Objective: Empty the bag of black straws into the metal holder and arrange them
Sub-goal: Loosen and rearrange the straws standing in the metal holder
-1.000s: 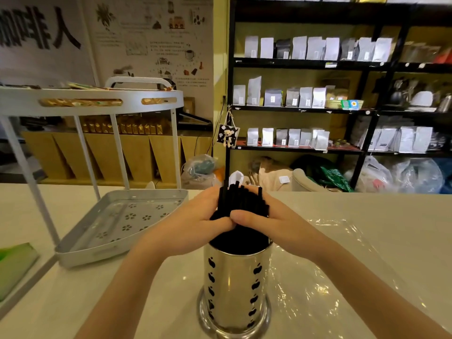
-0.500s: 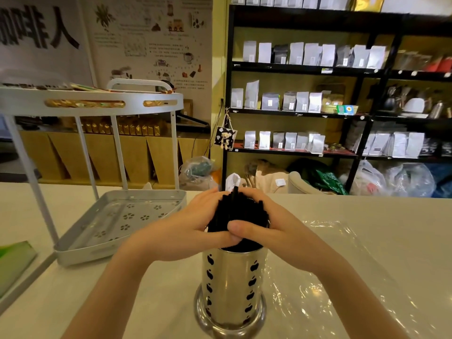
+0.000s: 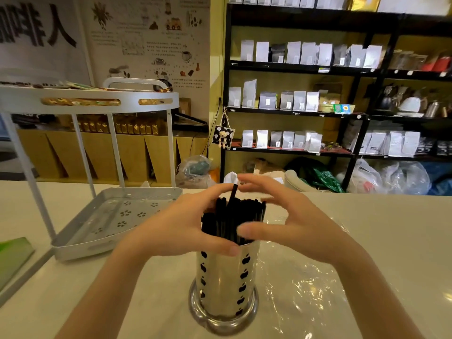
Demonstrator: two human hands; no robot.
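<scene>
Now, at the table: a person works over a metal holder of straws.
Holder: the metal holder (image 3: 223,285), a shiny cylinder with dark apple-shaped cutouts, stands upright on the pale table (image 3: 391,216), near its front edge.
Straws: the black straws (image 3: 234,216) stand bundled inside the holder, their upper ends well above its rim; one straw (image 3: 233,192) pokes higher than the rest.
Left hand: the left hand (image 3: 181,226) curls around the left side of the bundle, thumb lying across the holder's rim, fingers (image 3: 215,192) bent around the back of the straws and touching them.
Right hand: the right hand (image 3: 300,223) is spread in a wide C on the right side, thumb pointing in at the front of the bundle, fingers (image 3: 254,182) blurred above the straw tops; whether they touch the raised straw cannot be told.
Bag: the clear plastic bag (image 3: 305,277) lies crumpled and flat on the table, just right of the holder.
Surroundings: a white two-tier rack (image 3: 97,101) stands to the left on the table; its lower tray (image 3: 80,243) has flower-shaped holes. Black shelves (image 3: 342,69) of pale pouches fill the far wall.
</scene>
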